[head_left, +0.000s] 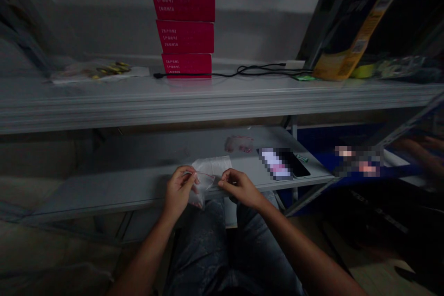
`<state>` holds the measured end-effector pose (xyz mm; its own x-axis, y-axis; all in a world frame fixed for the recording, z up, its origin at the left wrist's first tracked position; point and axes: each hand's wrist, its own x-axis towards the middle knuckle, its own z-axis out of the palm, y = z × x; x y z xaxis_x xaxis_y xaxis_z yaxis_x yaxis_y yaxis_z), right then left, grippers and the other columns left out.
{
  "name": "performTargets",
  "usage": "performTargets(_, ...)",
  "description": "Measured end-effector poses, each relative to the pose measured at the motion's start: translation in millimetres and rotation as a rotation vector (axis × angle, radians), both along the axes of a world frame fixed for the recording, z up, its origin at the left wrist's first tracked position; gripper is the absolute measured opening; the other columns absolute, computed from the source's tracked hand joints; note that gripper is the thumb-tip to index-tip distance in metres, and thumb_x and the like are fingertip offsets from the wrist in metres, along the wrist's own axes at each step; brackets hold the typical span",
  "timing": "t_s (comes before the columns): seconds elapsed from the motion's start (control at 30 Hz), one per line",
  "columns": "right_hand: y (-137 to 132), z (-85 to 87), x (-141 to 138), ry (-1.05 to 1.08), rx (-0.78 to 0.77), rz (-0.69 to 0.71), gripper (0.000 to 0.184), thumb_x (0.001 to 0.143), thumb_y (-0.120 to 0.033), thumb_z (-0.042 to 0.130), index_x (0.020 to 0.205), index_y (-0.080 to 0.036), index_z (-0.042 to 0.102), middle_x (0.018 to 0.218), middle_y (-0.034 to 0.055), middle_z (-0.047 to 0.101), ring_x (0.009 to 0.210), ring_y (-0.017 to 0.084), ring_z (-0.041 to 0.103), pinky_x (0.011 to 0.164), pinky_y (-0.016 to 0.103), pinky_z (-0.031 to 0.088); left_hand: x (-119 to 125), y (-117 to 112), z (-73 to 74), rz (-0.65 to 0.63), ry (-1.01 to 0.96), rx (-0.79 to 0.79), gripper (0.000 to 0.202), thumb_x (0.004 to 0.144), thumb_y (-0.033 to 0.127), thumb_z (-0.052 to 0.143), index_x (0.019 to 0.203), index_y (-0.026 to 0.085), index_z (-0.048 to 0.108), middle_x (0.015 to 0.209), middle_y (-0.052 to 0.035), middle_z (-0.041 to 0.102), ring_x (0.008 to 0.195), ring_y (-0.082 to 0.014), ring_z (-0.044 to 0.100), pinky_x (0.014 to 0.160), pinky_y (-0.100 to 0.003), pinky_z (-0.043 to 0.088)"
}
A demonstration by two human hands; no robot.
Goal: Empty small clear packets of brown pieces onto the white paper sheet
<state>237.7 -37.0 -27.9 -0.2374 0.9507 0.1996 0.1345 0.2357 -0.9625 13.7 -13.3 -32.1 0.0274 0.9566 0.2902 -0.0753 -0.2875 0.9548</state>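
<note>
My left hand (181,189) pinches the top edge of a small clear zip bag (203,189) with a red seal line. The bag hangs at the front edge of the lower shelf, with a few small reddish bits at its bottom. To the right of the bag, my right hand (239,186) has thumb and forefinger pressed together, slightly apart from the bag's corner. Whatever it may hold is too small to make out. Just behind the bag lies a whitish, translucent sheet or bag (217,163). Farther back is another zip bag (239,144) with reddish contents.
A phone (274,164) with a lit, blurred screen lies right of my hands. Above, the upper shelf (104,101) bears stacked red boxes (185,0), a black cable (222,75) and a yellow package (347,51). Another person's hand (419,148) shows at far right.
</note>
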Motion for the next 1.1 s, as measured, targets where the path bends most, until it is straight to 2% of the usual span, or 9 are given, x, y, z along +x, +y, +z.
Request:
performTargets(0.2, 7, 7.2, -13, 0.017, -0.009, 0.099, 0.024, 0.093, -0.041, 0.062, 0.093, -0.018, 0.063, 0.081, 0.0024, 0.063, 0.069, 0.013, 0.056, 0.061, 0.025, 0.045, 20, 2, 0.0, 0.005, 0.068, 0.037, 0.033, 0.089, 0.033, 0.068, 0.117, 0.023, 0.055, 0.097, -0.0039, 0.066, 0.071, -0.0155, 0.067, 0.051, -0.021, 0.051)
performTargets(0.27, 28, 12.7, -3, 0.006, 0.035, 0.029, 0.024, 0.093, -0.041, 0.060, 0.091, -0.017, 0.062, 0.079, 0.0025, 0.063, 0.064, 0.013, 0.056, 0.057, 0.024, 0.044, 19, 7, -2.1, -0.022, 0.154, 0.134, 0.055, 0.088, 0.031, 0.069, 0.137, 0.026, 0.044, 0.119, -0.0092, 0.064, 0.093, -0.0195, 0.069, 0.073, -0.030, 0.058)
performTargets(0.37, 80, 24.2, 27, -0.018, 0.094, -0.138, 0.026, 0.091, -0.042, 0.059, 0.096, -0.017, 0.062, 0.082, 0.0039, 0.066, 0.060, 0.013, 0.058, 0.052, 0.023, 0.044, 12, 14, -8.8, -0.077, 0.397, 0.258, 0.072, 0.087, 0.031, 0.070, 0.150, 0.026, 0.034, 0.140, -0.0141, 0.056, 0.126, -0.0269, 0.058, 0.107, -0.046, 0.046)
performTargets(0.47, 133, 29.9, 63, -0.390, 0.066, -0.436, 0.020, 0.093, -0.034, 0.053, 0.097, -0.017, 0.063, 0.083, 0.0049, 0.070, 0.060, 0.013, 0.060, 0.058, 0.024, 0.047, 6, 15, -17.1, -0.158, 0.696, 0.324, 0.055, 0.090, 0.034, 0.068, 0.141, 0.027, 0.050, 0.141, -0.0120, 0.057, 0.132, -0.0303, 0.053, 0.113, -0.051, 0.040)
performTargets(0.57, 164, 23.3, 87, -0.555, 0.051, -0.487, 0.009, 0.080, -0.016, 0.064, 0.089, -0.014, 0.067, 0.081, 0.0089, 0.071, 0.072, 0.018, 0.065, 0.072, 0.028, 0.048, 3, 13, -23.5, -0.171, 0.911, 0.392, 0.034, 0.091, 0.036, 0.066, 0.124, 0.026, 0.065, 0.133, -0.0103, 0.063, 0.126, -0.0313, 0.056, 0.108, -0.051, 0.043)
performTargets(0.67, 173, 11.5, 95, -0.637, 0.070, -0.499, 0.027, 0.072, -0.009, 0.069, 0.099, -0.010, 0.069, 0.086, 0.0119, 0.072, 0.084, 0.023, 0.066, 0.082, 0.031, 0.047, 2, 12, -27.1, -0.130, 0.995, 0.434, 0.025, 0.092, 0.036, 0.065, 0.114, 0.025, 0.069, 0.130, -0.0098, 0.064, 0.122, -0.0310, 0.057, 0.105, -0.050, 0.045)
performTargets(0.8, 167, 8.2, 96, -0.689, 0.113, -0.552, 0.051, 0.078, -0.016, 0.068, 0.128, -0.009, 0.060, 0.107, 0.0161, 0.068, 0.095, 0.024, 0.064, 0.088, 0.033, 0.046, 1, 11, -28.9, -0.105, 1.026, 0.449, 0.025, 0.093, 0.036, 0.063, 0.114, 0.024, 0.068, 0.131, -0.0107, 0.064, 0.121, -0.0315, 0.058, 0.103, -0.050, 0.046)
performTargets(0.93, 130, 16.0, 90, -0.556, 0.191, -0.581, 0.041, 0.084, -0.025, 0.063, 0.124, -0.013, 0.060, 0.106, 0.0118, 0.066, 0.082, 0.020, 0.063, 0.079, 0.032, 0.049, 2, 11, -27.7, -0.071, 1.011, 0.448, 0.025, 0.092, 0.034, 0.064, 0.115, 0.024, 0.068, 0.132, -0.0109, 0.063, 0.122, -0.0325, 0.056, 0.104, -0.052, 0.045)
performTargets(1.1, 24, 4.7, 57, -0.114, -0.020, -0.126, 0.033, 0.091, -0.047, 0.062, 0.109, -0.020, 0.064, 0.098, 0.0063, 0.066, 0.069, 0.015, 0.059, 0.057, 0.026, 0.047, 6, -3, -17.4, -0.058, 0.768, 0.409, 0.024, 0.092, 0.028, 0.063, 0.115, 0.027, 0.069, 0.136, -0.0095, 0.060, 0.127, -0.0306, 0.054, 0.107, -0.051, 0.043)
